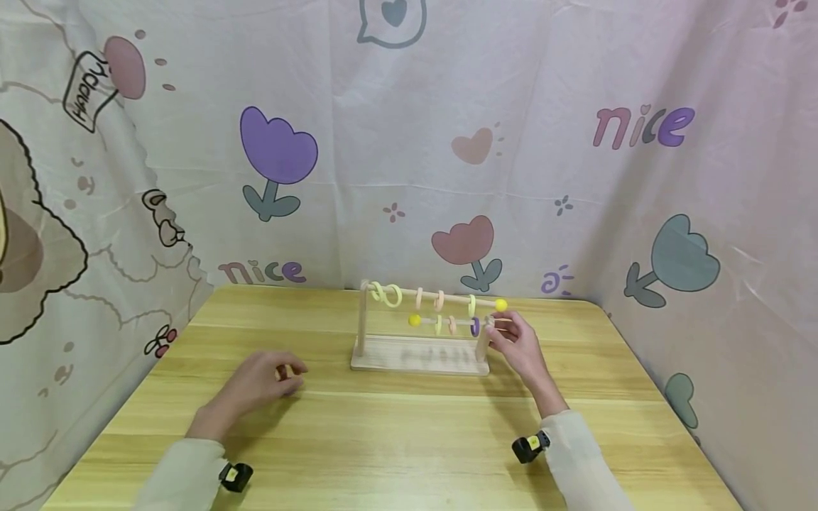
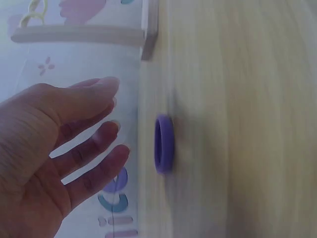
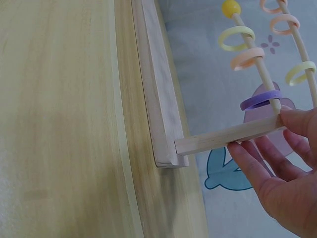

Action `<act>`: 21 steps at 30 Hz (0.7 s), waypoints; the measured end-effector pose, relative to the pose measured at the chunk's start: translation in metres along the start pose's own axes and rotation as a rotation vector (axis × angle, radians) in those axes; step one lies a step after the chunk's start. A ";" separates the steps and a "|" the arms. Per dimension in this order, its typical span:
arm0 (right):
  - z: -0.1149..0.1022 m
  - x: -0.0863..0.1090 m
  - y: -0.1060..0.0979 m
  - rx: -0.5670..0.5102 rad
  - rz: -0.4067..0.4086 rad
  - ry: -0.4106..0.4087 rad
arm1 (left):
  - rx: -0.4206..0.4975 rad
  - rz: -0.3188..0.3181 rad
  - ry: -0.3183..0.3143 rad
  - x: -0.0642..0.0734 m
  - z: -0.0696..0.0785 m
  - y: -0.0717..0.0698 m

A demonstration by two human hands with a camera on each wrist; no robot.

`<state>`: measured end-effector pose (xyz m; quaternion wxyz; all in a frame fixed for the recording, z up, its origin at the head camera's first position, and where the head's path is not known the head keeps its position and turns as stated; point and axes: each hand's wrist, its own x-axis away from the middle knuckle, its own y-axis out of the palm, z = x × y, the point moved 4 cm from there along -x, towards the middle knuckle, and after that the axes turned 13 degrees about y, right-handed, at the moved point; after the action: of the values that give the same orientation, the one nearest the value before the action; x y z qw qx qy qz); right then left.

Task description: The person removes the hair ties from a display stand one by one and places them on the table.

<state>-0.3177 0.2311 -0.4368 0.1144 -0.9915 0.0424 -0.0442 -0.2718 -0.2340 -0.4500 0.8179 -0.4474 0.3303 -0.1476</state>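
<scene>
A wooden stand (image 1: 418, 364) has two posts and two rods with yellow balls at their ends. Green and pink rings hang on the upper rod (image 1: 486, 302); on the lower one are a green ring (image 1: 438, 325), a pink ring and a purple ring (image 1: 475, 326). My right hand (image 1: 520, 346) pinches the top of the right post (image 3: 230, 135), thumb above and fingers below. Left of the stand, my left hand (image 1: 262, 383) hovers with loosely bent fingers, holding nothing. Close to it, in the left wrist view, a loose purple ring (image 2: 165, 144) shows against the tabletop, apart from the fingers.
The stand is toward the back of a wood-grain table (image 1: 409, 440). Behind and beside the table hangs a printed cloth (image 1: 396, 142) with flowers and lettering. Both wrists carry a small black camera (image 1: 530, 447).
</scene>
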 end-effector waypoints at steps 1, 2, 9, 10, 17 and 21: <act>0.000 0.000 0.000 0.002 0.001 0.001 | 0.009 0.009 0.023 -0.004 0.003 0.002; 0.000 0.000 0.000 0.003 0.002 0.001 | 0.023 0.015 0.047 -0.008 0.006 0.004; 0.001 0.000 0.001 0.026 0.002 0.001 | 0.110 -0.008 0.082 -0.035 0.022 0.019; 0.000 0.001 0.001 0.026 0.002 0.001 | 0.120 -0.009 0.081 -0.038 0.024 0.020; 0.000 0.002 0.002 0.024 -0.006 -0.004 | 0.199 0.003 0.094 -0.059 0.039 0.027; 0.000 0.001 0.000 0.024 0.000 -0.006 | 0.254 0.014 0.107 -0.071 0.047 0.032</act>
<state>-0.3162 0.2315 -0.4366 0.1265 -0.9902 0.0417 -0.0415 -0.2943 -0.1481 -0.4301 0.8503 -0.3293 0.3551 -0.2060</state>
